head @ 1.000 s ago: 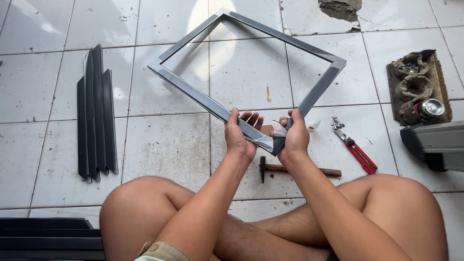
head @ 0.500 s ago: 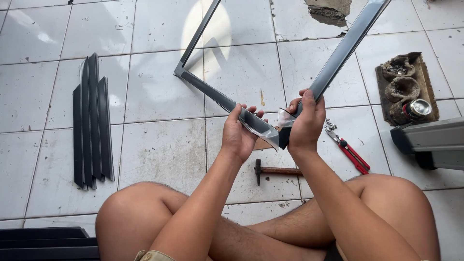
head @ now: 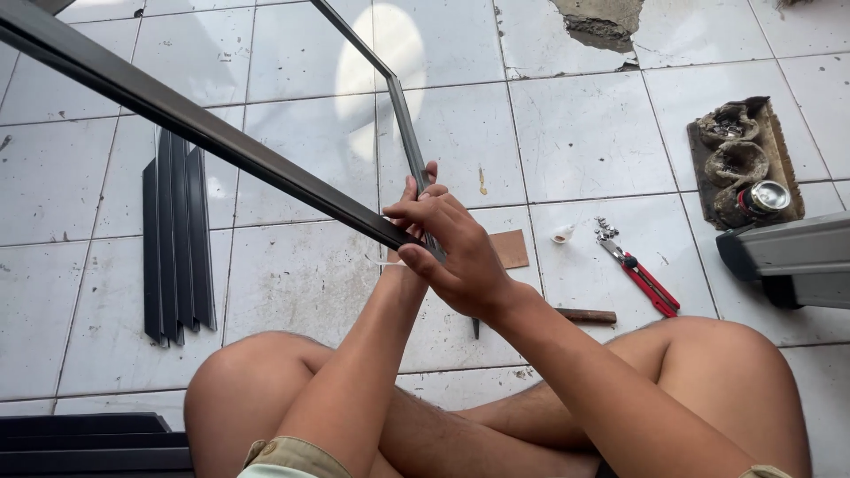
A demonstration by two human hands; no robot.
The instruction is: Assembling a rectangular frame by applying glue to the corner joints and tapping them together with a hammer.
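Bare forearms, no sleeves, watch or bands on either wrist. Left hand (head: 416, 199) and right hand (head: 460, 252) ungloved, fingers (head: 431, 170) without rings (nails short, as far as visible). Bare knees and shins, with khaki shorts hems at the bottom edge.

Bright, even daylight fills the view. Two soft sunlit patches glare on the floor tiles (head: 292, 133) near the top middle — the tiles there wash out to near white. Shadows are faint and short, as under the bars (head: 177, 239) at left. The near frame bar (head: 177, 115) is slightly soft — the rest is sharp, with mild wide-angle bending at the edges.
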